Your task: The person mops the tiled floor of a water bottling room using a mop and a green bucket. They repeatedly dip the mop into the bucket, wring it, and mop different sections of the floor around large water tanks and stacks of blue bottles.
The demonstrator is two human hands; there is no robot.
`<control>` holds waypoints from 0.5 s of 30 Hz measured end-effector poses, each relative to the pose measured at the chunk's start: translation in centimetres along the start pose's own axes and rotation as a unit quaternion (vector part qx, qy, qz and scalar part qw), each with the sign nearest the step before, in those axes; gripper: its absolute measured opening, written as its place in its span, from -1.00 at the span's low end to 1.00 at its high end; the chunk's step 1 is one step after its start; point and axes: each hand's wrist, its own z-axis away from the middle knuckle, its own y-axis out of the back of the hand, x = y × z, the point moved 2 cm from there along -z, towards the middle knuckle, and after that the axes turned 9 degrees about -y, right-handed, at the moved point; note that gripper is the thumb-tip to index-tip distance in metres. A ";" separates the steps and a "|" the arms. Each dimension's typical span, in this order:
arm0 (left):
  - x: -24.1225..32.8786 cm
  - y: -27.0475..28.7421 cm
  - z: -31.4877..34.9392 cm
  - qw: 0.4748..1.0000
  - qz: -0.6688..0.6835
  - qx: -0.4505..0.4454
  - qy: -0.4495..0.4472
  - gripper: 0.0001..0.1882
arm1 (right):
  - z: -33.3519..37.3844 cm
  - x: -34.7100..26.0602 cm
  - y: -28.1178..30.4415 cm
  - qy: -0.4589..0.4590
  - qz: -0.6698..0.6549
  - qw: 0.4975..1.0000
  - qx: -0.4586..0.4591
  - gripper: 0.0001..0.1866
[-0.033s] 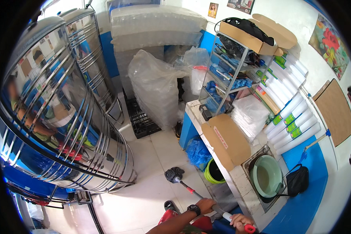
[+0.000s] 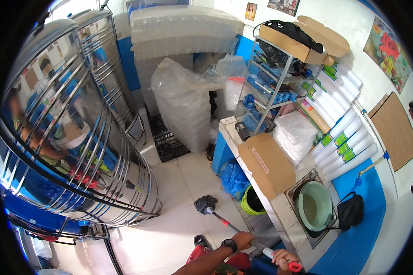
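A mop (image 2: 234, 229) with a dark grey string head (image 2: 206, 205) slants across the tiled floor, its head resting on the tiles. My left hand (image 2: 243, 239), with a black watch on the wrist, is wrapped around the shaft partway up. Close to the red-tipped top end, my right hand (image 2: 283, 260) grips the light-coloured part of the handle. Beyond the shaft, a yellow-green bucket (image 2: 251, 201) stands beside the counter. A foot in a dark slipper (image 2: 200, 241) shows just left of my left forearm.
Large steel tanks (image 2: 119, 183) fill the left side. A tiled counter (image 2: 280, 208) on the right holds flattened cardboard (image 2: 267, 165), and a green basin (image 2: 314, 206) sits in its sink. A blue plastic bag (image 2: 234, 176) lies below. Farther back, wrapped stacks (image 2: 181, 107) stand by a black pallet (image 2: 167, 142).
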 end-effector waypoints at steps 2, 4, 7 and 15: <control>-0.6 0.4 0.1 1.000 0.013 -0.007 0.021 -0.71 | -0.5 0.9 -0.3 0.060 0.030 0.998 0.008 -0.68; -1.0 1.0 0.4 1.000 -0.001 0.029 0.012 -0.73 | -1.1 1.3 -1.0 0.074 0.020 0.997 0.005 -0.70; -1.1 1.8 1.2 0.996 0.010 0.088 -0.002 -0.73 | -2.0 1.2 -2.4 0.094 0.025 0.995 -0.027 -0.72; 0.0 5.5 5.2 0.991 0.026 0.122 0.053 -0.60 | -2.2 -0.8 -7.4 0.044 0.018 0.983 -0.175 -0.76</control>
